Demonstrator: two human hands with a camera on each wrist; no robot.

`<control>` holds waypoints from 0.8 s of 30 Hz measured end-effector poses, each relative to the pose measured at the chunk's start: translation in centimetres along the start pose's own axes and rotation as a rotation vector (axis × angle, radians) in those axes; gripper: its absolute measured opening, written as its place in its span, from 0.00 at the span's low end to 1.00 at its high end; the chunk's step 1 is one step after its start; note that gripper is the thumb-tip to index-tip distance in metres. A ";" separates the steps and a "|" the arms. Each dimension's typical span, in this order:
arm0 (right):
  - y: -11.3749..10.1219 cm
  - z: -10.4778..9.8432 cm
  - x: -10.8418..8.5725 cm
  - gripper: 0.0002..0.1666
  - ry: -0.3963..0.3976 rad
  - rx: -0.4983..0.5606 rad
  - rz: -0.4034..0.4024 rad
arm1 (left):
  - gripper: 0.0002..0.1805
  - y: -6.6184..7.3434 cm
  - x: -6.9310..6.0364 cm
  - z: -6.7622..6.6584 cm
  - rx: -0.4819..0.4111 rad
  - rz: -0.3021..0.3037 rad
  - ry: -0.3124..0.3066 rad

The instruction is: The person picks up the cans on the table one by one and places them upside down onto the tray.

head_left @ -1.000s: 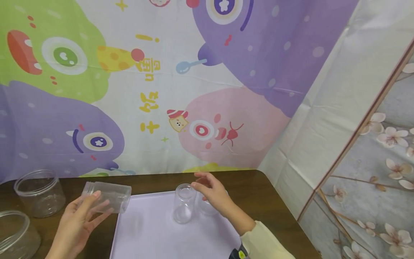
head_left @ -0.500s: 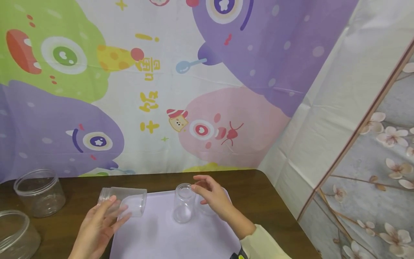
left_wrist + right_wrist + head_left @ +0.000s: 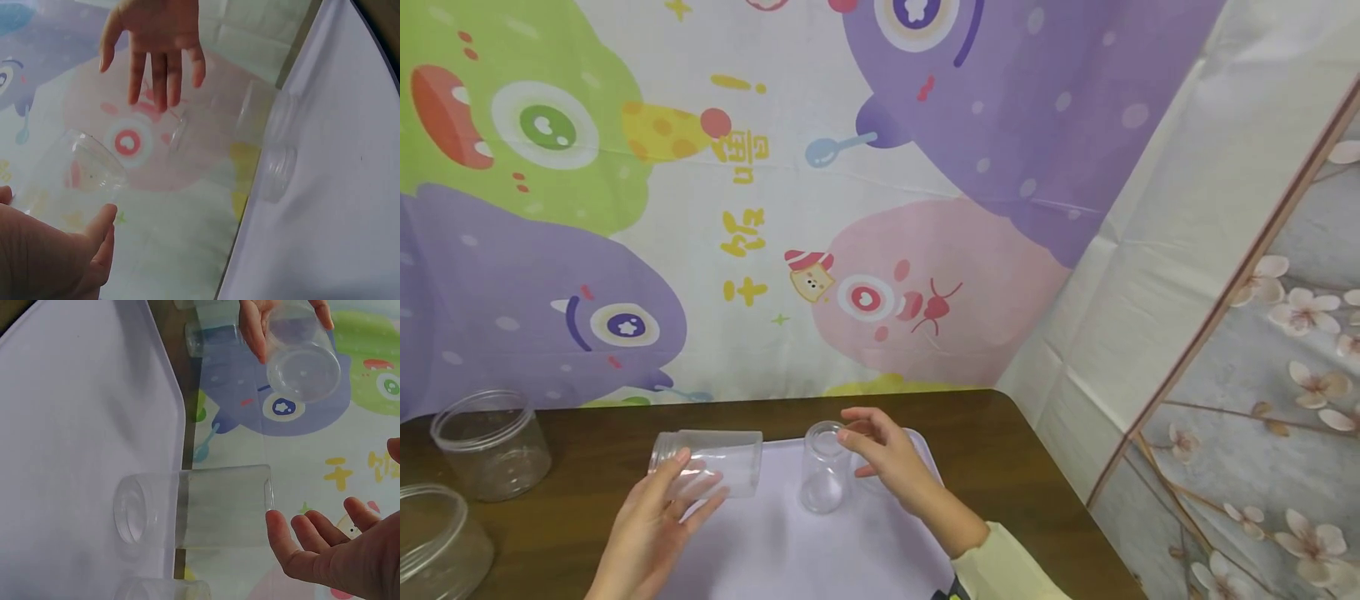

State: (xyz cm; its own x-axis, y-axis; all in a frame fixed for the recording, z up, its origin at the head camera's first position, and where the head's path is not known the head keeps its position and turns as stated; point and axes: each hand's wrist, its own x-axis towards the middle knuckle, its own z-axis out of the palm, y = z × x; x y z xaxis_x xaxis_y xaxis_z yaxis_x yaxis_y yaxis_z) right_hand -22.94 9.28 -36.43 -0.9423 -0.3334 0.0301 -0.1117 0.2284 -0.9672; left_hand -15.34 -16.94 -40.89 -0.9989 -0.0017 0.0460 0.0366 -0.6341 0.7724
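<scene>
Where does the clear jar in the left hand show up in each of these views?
Head view: the clear jar lies sideways in the left hand, low and left of center.
Left wrist view: the clear jar is at the left, about mid-height.
Right wrist view: the clear jar is at the top, right of center.
Shared landmark: the pale purple tray.
</scene>
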 end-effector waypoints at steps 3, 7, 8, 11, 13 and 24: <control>0.0 0.2 -0.1 0.26 0.000 0.014 -0.003 | 0.13 -0.3 -0.1 0.7 -0.010 -0.012 0.010; -0.2 0.4 -0.2 0.26 -0.006 0.033 -0.009 | 0.08 -0.8 0.1 1.6 0.049 -0.061 0.078; -0.2 0.4 -0.2 0.26 -0.009 0.039 -0.011 | 0.07 -0.9 0.2 1.8 0.065 -0.069 0.092; -0.3 0.7 -0.3 0.26 -0.019 0.057 -0.018 | 0.07 -1.3 0.2 2.1 0.083 -0.076 0.106; -0.4 0.9 -0.3 0.26 -0.026 0.068 -0.018 | 0.08 -1.5 0.3 2.2 0.089 -0.076 0.113; -0.5 1.9 -0.3 0.26 -0.069 0.106 -0.019 | 0.16 -2.4 0.3 3.2 0.092 -0.075 0.129</control>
State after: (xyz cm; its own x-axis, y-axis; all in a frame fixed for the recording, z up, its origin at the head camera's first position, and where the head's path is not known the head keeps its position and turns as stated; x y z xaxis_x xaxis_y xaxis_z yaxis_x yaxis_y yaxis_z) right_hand -21.99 7.55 -36.43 -0.9161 -0.3995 0.0344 -0.0914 0.1247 -0.9880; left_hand -15.60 -12.93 -40.68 -0.9940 -0.0601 -0.0913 -0.0418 -0.5626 0.8256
